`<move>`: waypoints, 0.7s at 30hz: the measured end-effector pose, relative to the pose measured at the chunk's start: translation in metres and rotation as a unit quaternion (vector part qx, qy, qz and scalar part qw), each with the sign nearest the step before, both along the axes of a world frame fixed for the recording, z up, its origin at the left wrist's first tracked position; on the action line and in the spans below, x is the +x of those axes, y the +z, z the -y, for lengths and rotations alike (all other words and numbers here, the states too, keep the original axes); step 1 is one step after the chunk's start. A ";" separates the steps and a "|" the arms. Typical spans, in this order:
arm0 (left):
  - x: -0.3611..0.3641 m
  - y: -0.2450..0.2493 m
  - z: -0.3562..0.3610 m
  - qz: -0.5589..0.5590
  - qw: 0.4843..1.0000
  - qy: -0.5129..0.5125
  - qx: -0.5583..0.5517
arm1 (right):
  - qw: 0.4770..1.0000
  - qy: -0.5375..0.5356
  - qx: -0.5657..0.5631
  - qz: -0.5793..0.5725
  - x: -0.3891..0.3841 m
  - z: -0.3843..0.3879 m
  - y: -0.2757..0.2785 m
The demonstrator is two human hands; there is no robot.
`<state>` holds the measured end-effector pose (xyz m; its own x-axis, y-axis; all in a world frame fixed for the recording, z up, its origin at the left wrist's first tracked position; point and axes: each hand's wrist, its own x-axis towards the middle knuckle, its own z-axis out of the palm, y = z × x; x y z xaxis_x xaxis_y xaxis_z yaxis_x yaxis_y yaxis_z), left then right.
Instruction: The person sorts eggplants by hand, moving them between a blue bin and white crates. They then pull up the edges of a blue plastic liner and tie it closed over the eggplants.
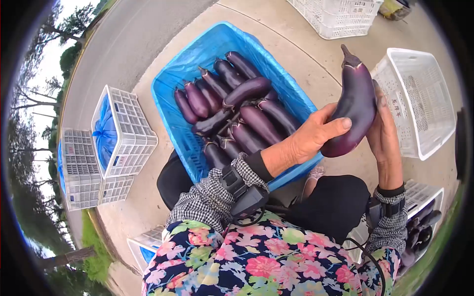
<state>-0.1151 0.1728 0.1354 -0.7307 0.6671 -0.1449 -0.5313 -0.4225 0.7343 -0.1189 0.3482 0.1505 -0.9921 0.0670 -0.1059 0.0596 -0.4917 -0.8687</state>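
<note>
A large purple eggplant (356,101) is held up between both my hands, its stem pointing upward. My left hand (316,130) grips its lower left side, with the thumb across the front and the other fingers hidden behind. Against the eggplant's right side lies my right hand (386,130), fingers curved up along it and partly hidden. To the left, a crate lined with blue plastic (190,52) holds several more eggplants (256,123) in a layer.
White crates with blue liners (123,133) are stacked at the left. An open white crate (419,103) stands at the right, another white crate (340,17) at the top. Eggplants fill a crate (419,229) at lower right. Concrete ground (296,54) meets a road (133,34).
</note>
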 end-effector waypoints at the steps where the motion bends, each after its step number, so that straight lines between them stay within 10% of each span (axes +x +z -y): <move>1: 0.004 0.003 0.015 -0.068 0.992 0.089 -0.054 | 0.994 0.096 0.056 0.012 0.002 0.020 0.001; 8: 0.012 -0.001 0.213 -0.150 0.930 0.067 -0.328 | 0.936 0.316 0.133 0.082 -0.047 0.152 0.012; 16: 0.018 -0.015 0.401 -0.093 0.813 0.274 -0.506 | 0.930 0.321 0.143 0.108 -0.118 0.325 -0.063; 21: 0.032 -0.027 0.426 -0.086 0.847 0.271 -0.448 | 0.725 0.278 0.623 -0.089 -0.148 0.416 -0.163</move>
<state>-0.0829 -0.2533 0.1083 -0.9566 -0.0954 -0.2752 -0.2892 0.1978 0.9366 -0.2673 -0.0676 -0.0129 -0.8927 -0.4159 -0.1736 -0.2208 0.7394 -0.6360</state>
